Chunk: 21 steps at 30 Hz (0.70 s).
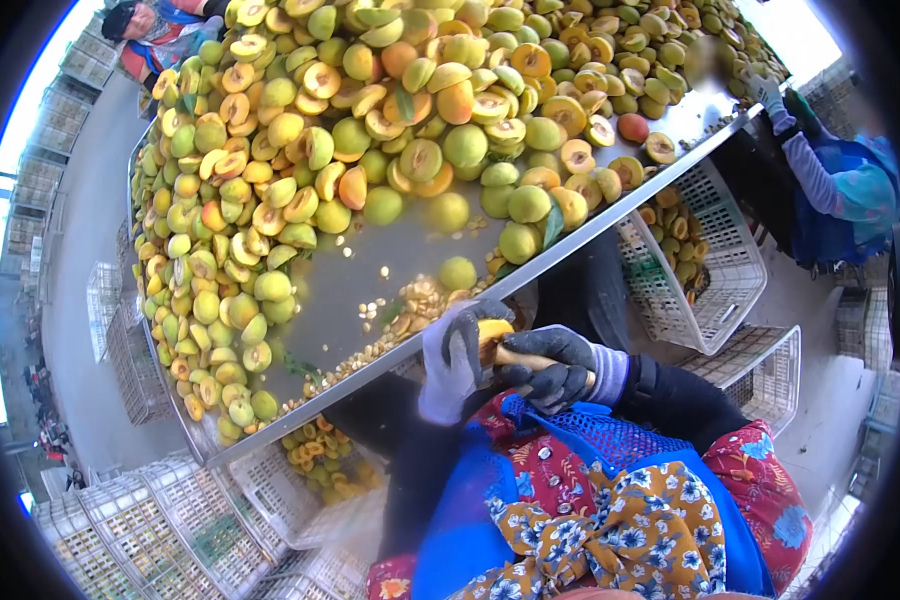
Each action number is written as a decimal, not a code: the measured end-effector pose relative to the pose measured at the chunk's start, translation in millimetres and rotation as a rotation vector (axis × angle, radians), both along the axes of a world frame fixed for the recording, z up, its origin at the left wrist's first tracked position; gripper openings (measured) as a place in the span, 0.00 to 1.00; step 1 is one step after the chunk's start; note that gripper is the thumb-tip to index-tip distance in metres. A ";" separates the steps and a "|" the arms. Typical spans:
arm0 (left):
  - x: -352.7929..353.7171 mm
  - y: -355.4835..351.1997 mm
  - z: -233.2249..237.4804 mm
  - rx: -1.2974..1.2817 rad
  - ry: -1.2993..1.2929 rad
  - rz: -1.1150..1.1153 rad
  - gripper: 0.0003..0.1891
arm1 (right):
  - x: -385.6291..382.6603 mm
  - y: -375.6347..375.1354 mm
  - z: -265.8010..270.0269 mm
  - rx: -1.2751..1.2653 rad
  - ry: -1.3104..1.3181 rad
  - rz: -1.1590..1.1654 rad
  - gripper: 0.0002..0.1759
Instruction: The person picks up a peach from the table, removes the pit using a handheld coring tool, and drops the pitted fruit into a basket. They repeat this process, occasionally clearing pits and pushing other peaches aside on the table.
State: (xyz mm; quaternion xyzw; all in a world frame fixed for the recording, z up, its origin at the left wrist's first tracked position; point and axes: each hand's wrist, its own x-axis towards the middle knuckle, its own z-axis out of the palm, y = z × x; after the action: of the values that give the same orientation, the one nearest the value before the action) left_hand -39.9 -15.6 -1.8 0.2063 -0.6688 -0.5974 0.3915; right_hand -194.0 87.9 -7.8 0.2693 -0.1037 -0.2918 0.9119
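My left hand (454, 358), in a grey and lilac glove, is closed around a yellow apricot (492, 330) at the table's near edge. My right hand (558, 368), gloved the same way, grips a tool with a pale wooden handle (523, 358). The tool's front end meets the apricot, and its working tip is hidden there. Just beyond my hands, a heap of pale pits (420, 303) and a whole green-yellow apricot (458, 273) lie on the metal table (365, 262).
A large pile of whole and halved apricots (300, 150) covers much of the table. Plastic crates (705, 260) holding fruit stand below the rim, another crate (270, 490) to the left. One co-worker (840, 190) works at right; another person (165, 35) is at far left.
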 end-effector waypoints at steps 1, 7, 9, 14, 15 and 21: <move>-4.0 9.4 -7.1 0.227 0.049 0.051 0.19 | -0.5 -0.3 2.4 0.013 0.064 -0.004 0.24; 0.3 11.5 -16.0 -0.372 -0.291 0.170 0.23 | 3.9 4.4 -10.7 0.019 -0.048 0.000 0.26; 10.9 20.7 -49.7 -0.439 -0.422 0.310 0.25 | 5.0 4.6 -14.8 0.000 -0.024 -0.001 0.25; 12.9 16.9 -47.5 -0.388 -0.566 0.317 0.33 | -0.2 0.2 7.9 0.009 0.532 0.068 0.20; 18.3 20.0 -51.1 -0.177 -0.506 0.243 0.37 | 1.6 2.4 7.7 -0.011 0.593 -0.001 0.19; 11.7 34.5 -11.8 -0.395 -0.698 0.328 0.30 | 7.1 3.3 41.8 -0.624 1.056 -0.318 0.18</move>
State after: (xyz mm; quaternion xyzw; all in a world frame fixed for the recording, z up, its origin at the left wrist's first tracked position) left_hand -28.2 18.9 -13.5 0.4205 -0.8210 -0.2821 0.2638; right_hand -186.9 91.2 34.0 -0.2082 0.2414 -0.4733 0.8212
